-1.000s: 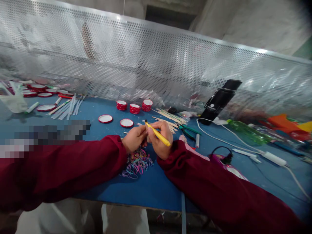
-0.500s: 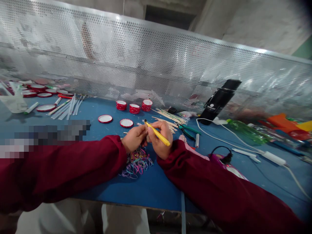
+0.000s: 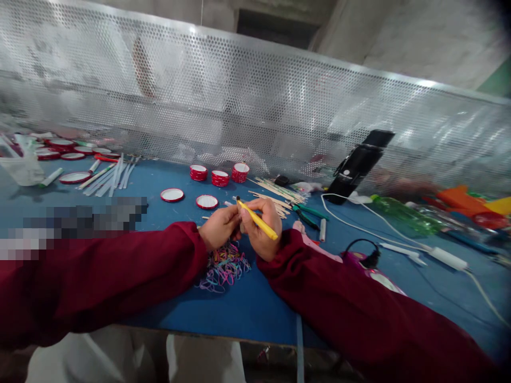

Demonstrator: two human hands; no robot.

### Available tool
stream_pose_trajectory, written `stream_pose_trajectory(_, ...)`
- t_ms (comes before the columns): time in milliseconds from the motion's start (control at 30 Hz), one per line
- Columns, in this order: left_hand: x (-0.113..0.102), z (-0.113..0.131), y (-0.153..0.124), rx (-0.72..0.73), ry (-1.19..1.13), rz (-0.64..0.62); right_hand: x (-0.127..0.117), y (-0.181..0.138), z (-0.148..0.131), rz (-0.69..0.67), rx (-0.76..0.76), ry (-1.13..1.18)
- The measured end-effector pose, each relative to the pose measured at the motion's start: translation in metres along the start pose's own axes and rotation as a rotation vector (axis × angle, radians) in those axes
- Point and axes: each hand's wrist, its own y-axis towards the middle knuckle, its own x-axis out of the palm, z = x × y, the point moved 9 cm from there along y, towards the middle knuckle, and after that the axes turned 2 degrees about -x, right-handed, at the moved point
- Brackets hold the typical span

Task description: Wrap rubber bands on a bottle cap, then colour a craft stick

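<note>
In my right hand [image 3: 263,229] is a slim yellow pen-like stick [image 3: 261,222] with a dark tip, slanting up and to the left. My left hand [image 3: 218,227] meets it fingertip to fingertip. Its fingers are pinched together, and whatever is between them is hidden. Just below both hands lies a loose pile of colourful rubber bands [image 3: 225,268] on the blue table [image 3: 255,306]. Beyond my hands are two flat round red-rimmed lids, a near one [image 3: 207,201] and one farther left [image 3: 172,194].
Red-and-white round stacks [image 3: 220,177] stand at the back. To the right are wooden sticks [image 3: 275,194], green-handled pliers [image 3: 307,215], a white cable [image 3: 375,229] and a black bottle [image 3: 359,165]. Translucent sticks [image 3: 114,178] and a white cup [image 3: 22,169] lie left.
</note>
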Motion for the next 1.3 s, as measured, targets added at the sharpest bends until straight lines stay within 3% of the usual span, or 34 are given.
stream_pose_trajectory(1300, -0.001, -0.001, 0.0, -0.008, -0.02, 0.006, 0.0, -0.007, 0.018, 0.022, 0.035, 0.073)
